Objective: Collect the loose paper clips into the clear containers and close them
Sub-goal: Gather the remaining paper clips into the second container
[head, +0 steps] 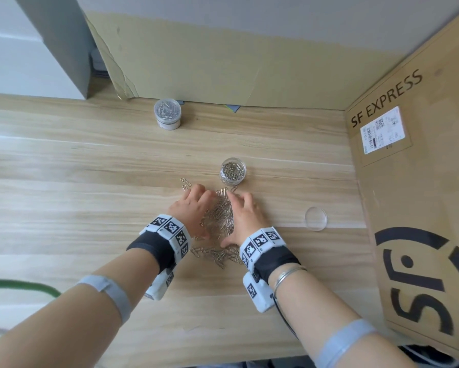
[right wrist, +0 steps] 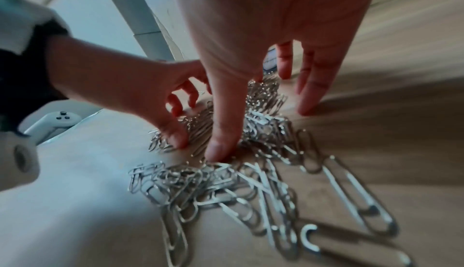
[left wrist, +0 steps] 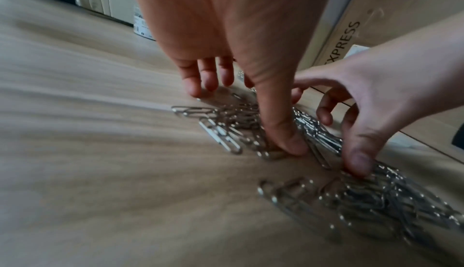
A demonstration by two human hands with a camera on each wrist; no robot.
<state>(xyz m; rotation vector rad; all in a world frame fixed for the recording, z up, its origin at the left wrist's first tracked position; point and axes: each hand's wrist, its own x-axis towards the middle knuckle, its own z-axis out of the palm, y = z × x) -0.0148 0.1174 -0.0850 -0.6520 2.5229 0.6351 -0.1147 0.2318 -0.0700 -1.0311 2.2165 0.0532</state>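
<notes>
A pile of silver paper clips (head: 219, 216) lies on the wooden table (head: 77, 168), with more of them spread toward me (head: 217, 254). My left hand (head: 196, 208) and right hand (head: 240, 213) stand on either side of the pile, fingertips and thumbs down on the table and clips, cupping it between them. The left wrist view shows my left thumb (left wrist: 283, 144) pressing on clips (left wrist: 226, 132). In the right wrist view my right thumb (right wrist: 220, 148) presses into the heap (right wrist: 226, 188). An open clear container (head: 233, 171) partly filled with clips stands just beyond the hands. Its clear lid (head: 315, 218) lies to the right.
A second container (head: 167, 113), lidded and full of clips, stands at the back. Two stray clips (head: 186, 182) lie left of the pile. A large SF EXPRESS cardboard box (head: 414, 181) walls the right side, and cardboard (head: 223, 62) leans behind. A green cable (head: 18, 285) crosses the near left.
</notes>
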